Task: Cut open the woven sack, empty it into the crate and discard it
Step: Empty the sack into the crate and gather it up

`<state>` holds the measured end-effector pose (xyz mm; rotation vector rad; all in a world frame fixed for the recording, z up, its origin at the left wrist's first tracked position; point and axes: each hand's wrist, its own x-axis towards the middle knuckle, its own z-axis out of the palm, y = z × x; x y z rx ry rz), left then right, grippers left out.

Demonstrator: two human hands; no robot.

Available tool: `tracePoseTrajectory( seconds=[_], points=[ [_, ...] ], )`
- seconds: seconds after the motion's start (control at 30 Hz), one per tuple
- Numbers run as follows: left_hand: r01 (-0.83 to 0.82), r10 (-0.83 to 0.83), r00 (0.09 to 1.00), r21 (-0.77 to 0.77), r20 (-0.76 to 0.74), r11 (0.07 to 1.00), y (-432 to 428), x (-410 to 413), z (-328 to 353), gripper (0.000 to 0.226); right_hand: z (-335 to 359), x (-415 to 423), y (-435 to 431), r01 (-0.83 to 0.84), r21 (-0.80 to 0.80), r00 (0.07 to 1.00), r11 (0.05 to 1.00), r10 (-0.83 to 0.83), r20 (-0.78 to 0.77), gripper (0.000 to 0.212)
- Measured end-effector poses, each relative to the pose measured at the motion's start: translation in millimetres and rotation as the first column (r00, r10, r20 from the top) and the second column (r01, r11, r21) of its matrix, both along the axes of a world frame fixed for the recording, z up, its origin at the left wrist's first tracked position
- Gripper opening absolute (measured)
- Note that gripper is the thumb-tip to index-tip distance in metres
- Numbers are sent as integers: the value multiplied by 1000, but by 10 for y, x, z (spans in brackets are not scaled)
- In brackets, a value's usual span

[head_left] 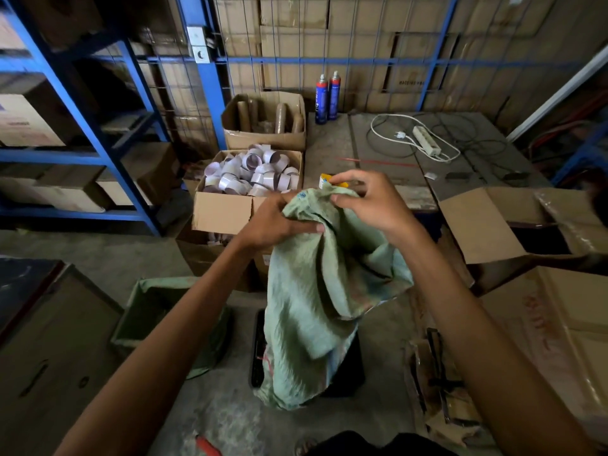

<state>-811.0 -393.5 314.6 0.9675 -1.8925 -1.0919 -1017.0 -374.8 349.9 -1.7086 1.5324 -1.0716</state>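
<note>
A pale green woven sack [316,291] hangs limp and crumpled in front of me, its lower end draped over a black crate [258,350] on the floor. My left hand [279,222] grips the sack's upper left edge. My right hand [365,199] pinches the top of the sack at the right, and a yellow object [329,182], possibly a cutter, shows behind its fingers. The crate's inside is mostly hidden by the sack.
A cardboard box of white tape rolls [253,174] stands ahead, another box of brown tubes [265,121] behind it. A green-lined bin [154,311] sits left of the crate. Open cartons [513,225] lie right. Blue shelving [82,153] runs left. A power strip [426,139] lies on the bench.
</note>
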Motion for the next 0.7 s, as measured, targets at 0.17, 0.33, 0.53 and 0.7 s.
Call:
tracePoseTrajectory(
  seconds=[0.17, 0.33, 0.53, 0.7],
  points=[
    [-102, 110, 991, 106, -71, 989, 52, -123, -197, 29, -63, 83, 33, -4, -24, 998, 1000, 6, 63, 32],
    [-203, 219, 969, 138, -116, 969, 117, -61, -226, 26, -155, -116, 248, -80, -4, 992, 997, 79, -102, 84],
    [-257, 286, 944, 178, -163, 950, 80, 10, -163, 14, -633, -295, 398, 1, 328, 767, 945, 210, -606, 164],
    [-277, 321, 920, 206, -225, 939, 59, 90, -172, 23, -905, -298, 304, 82, 139, 911, 987, -18, -412, 111]
  ],
)
